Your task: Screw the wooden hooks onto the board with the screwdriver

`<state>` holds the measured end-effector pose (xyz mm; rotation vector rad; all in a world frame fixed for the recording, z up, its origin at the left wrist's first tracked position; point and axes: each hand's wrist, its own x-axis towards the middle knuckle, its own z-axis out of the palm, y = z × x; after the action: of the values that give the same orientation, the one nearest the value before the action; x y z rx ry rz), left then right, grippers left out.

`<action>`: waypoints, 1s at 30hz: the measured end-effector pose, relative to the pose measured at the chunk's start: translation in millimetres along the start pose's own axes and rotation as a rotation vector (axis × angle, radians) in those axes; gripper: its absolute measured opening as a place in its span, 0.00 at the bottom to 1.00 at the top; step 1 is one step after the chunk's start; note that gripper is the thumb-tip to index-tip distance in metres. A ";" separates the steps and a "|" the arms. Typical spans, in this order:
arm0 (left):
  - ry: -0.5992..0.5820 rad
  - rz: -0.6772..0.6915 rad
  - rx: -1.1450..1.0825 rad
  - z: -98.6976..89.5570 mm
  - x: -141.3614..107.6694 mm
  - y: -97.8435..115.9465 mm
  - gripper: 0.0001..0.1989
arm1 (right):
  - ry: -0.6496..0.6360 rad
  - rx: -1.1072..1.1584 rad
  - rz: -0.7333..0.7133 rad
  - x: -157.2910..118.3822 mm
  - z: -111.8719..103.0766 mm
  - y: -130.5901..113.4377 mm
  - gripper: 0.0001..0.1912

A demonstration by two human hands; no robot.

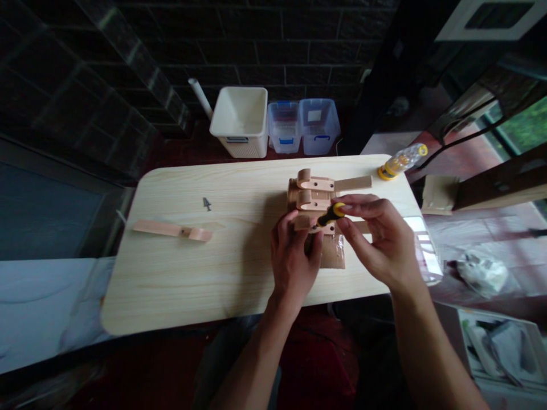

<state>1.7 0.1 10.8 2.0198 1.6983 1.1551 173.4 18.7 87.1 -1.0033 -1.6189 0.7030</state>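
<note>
My right hand [378,236] grips the yellow end of a black-and-yellow screwdriver [329,215] between thumb and fingers. Its tip points down and left at the nearest of several pale wooden pieces with curled ends [315,199], which show dark screw spots. These pieces lie over a brown block [333,259] that looks wrapped in clear film. My left hand [294,250] is closed around the left end of the nearest wooden piece, close to the screwdriver tip. The fingers hide part of that piece.
A loose wooden strip [160,228] lies at the table's left, with some screws [207,203] behind it. A clear bottle-like container with yellow ends [401,162] stands at the back right corner. Beyond the table [192,285] are a cream bin [239,117] and clear boxes [318,122].
</note>
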 end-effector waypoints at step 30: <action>0.014 0.012 0.001 1.5 -0.1 -1.4 0.15 | -0.003 0.076 0.022 0.4 3.6 -2.3 0.13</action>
<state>1.8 0.8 8.9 2.0302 1.6960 1.1753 169.4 18.2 88.3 -0.9664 -1.5740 0.7755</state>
